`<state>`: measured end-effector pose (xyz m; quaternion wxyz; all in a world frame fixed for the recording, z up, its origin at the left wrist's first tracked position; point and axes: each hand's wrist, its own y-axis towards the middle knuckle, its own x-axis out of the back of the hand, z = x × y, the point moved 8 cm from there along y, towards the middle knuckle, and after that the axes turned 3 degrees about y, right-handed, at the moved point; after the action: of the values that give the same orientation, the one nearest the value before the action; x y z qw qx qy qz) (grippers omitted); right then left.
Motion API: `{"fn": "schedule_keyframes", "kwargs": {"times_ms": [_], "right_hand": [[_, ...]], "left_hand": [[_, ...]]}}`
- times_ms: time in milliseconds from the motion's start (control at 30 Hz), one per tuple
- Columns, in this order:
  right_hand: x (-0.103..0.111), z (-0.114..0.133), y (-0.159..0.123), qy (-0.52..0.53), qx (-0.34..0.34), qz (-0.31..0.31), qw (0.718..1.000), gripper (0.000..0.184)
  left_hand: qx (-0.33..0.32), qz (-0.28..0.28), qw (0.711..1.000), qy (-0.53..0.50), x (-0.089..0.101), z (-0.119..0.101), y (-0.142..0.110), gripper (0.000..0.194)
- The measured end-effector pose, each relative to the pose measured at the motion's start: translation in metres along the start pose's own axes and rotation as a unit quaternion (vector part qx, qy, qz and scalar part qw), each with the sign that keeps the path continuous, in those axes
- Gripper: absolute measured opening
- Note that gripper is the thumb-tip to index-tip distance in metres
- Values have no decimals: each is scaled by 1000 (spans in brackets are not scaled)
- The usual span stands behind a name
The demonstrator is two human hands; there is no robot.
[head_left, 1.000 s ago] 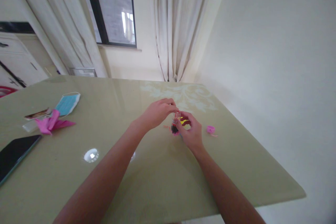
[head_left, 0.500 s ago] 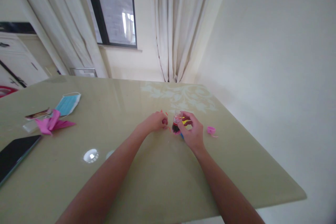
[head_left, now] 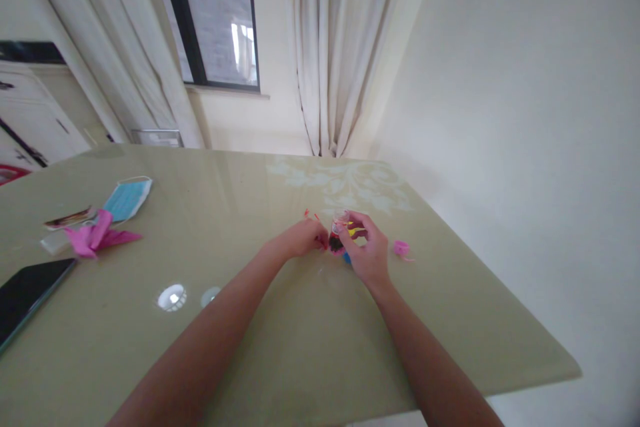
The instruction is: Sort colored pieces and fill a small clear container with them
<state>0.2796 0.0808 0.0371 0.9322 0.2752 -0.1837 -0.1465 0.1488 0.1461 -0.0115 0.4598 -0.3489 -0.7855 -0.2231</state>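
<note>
My right hand (head_left: 367, 250) is wrapped around a small clear bottle (head_left: 337, 240) with a red-and-white label and dark contents at the bottom. The bottle is roughly upright over the tabletop. Fingers pinched together, my left hand (head_left: 307, 239) rests low on the table just left of the bottle; anything in its pinch is too small to make out. A few tiny red strips (head_left: 307, 213) lie beyond the left hand. Something yellow (head_left: 356, 231) and something blue (head_left: 347, 257) show partly behind the right fingers.
A pink ring-shaped piece (head_left: 401, 249) lies right of my right hand. On the left are a blue face mask (head_left: 128, 200), a pink folded paper bird (head_left: 97, 237) and a dark phone or tablet (head_left: 35, 293). A wall (head_left: 525, 147) borders the glossy table (head_left: 310, 347) on the right.
My left hand has shifted right and slightly nearer to me, close up to the bottle, uncovering more of the red strips. The right hand keeps the bottle in almost the same place.
</note>
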Motion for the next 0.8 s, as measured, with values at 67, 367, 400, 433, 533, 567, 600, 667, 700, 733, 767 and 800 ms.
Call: {"fn": "schedule_keyframes", "kwargs": {"times_ms": [67, 367, 400, 433, 533, 567, 600, 667, 700, 733, 767, 800], "right_hand": [[0, 0, 0, 1, 1, 0, 1000, 31], [-3, 2, -1, -3, -3, 16, 1000, 31], [-3, 3, -1, -6, -4, 18, 1000, 31], [-3, 4, -1, -9, -3, 20, 1000, 31], [-5, 9, -2, -18, 5, 27, 999, 30], [-5, 11, -3, -21, 10, 30, 999, 30], [-6, 12, -3, -24, 15, 33, 999, 29], [-6, 14, -3, -30, 23, 38, 999, 28], [-7, 14, -4, -32, 26, 40, 998, 27], [-7, 14, -4, -33, 29, 41, 998, 27], [-7, 14, -4, -34, 30, 42, 998, 26], [-7, 13, -4, -35, 30, 43, 998, 26]], "left_hand": [[1, -15, 1000, 6, -1, 1, 0, 20], [45, -231, 971, -41, 73, -15, -16, 20], [19, -265, 962, -65, 85, -23, -20, 18], [-10, -283, 957, -68, 94, -31, -24, 17], [-78, -271, 959, -17, 105, -55, -32, 20], [-88, -254, 963, 8, 104, -60, -33, 21], [-94, -237, 966, 29, 103, -64, -34, 23], [-97, -208, 972, 58, 99, -69, -35, 27], [-99, -197, 973, 67, 97, -71, -35, 29], [-100, -189, 974, 73, 96, -72, -35, 31], [-101, -183, 975, 78, 95, -73, -35, 32], [-102, -179, 975, 81, 94, -74, -35, 33]]}}
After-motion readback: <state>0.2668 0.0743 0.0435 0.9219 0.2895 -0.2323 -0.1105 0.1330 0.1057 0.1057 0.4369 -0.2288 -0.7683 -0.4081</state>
